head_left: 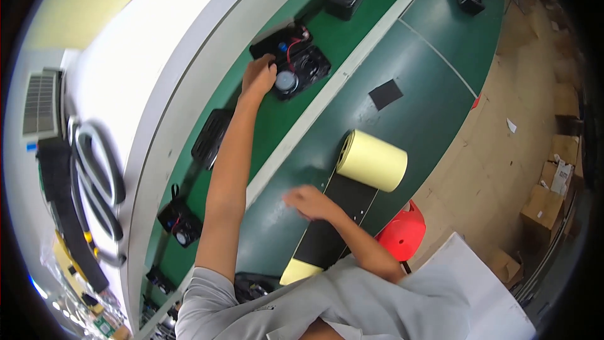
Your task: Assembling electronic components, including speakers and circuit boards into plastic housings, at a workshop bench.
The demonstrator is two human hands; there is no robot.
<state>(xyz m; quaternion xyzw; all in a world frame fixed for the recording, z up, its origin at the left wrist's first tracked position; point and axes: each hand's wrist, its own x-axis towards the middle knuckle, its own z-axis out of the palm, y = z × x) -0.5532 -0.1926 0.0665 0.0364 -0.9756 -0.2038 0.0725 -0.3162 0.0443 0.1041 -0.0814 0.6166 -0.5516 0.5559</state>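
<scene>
On the green conveyor lies an opened black speaker housing [307, 69], with a round grey speaker cone and red wires showing inside. My left hand [258, 76] reaches out to its near left edge, fingers curled closed on the housing's rim. Over the dark green table hovers my right hand [307, 202], smeared by motion, with nothing visible held in it. Beside it runs a black strip [333, 220] with pale yellow backing, unrolled from a pale yellow roll [376, 160]. A square black sheet piece [385, 94] lies flat farther along the table.
More black housings sit along the conveyor, one closed [212, 137] and one with wires [181, 223]. A pale rail [302, 127] divides conveyor from table. A red stool [403, 233] stands at the table's right edge; cardboard boxes [542, 204] line the floor's far right.
</scene>
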